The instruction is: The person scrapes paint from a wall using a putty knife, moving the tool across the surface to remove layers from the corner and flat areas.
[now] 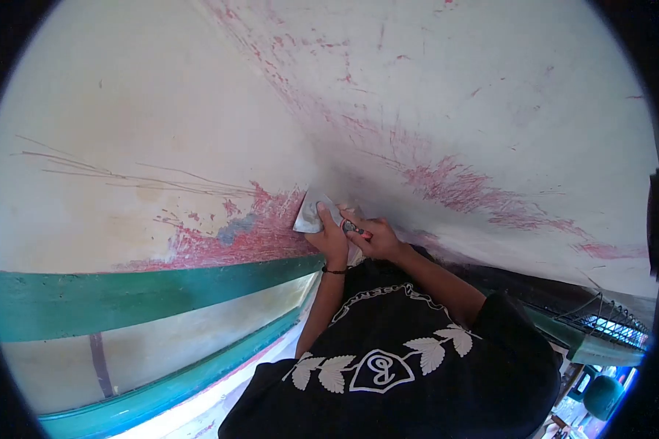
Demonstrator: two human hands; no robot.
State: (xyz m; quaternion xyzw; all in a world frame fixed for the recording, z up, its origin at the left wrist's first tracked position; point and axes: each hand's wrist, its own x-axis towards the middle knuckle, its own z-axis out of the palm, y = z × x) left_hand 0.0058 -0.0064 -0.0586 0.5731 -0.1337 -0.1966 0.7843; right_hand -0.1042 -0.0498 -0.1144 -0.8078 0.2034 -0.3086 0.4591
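Note:
A putty knife (309,212) with a broad metal blade meets the scraped wall close to the inner corner. My left hand (332,238), with a dark bracelet at its wrist, is closed around the blade, its thumb lying flat on the metal. The red and black handle is gripped by my right hand (380,238). Red and pink patches (231,238) show through the pale paint of the left wall (139,88), with a grey spot among them. Part of the blade is hidden behind my fingers.
A green painted band (146,296) runs along the left wall below the scraped patch. More red scratches (461,192) mark the right wall (490,95). At the lower right are a wire rack (609,316) and a green rounded object (604,397).

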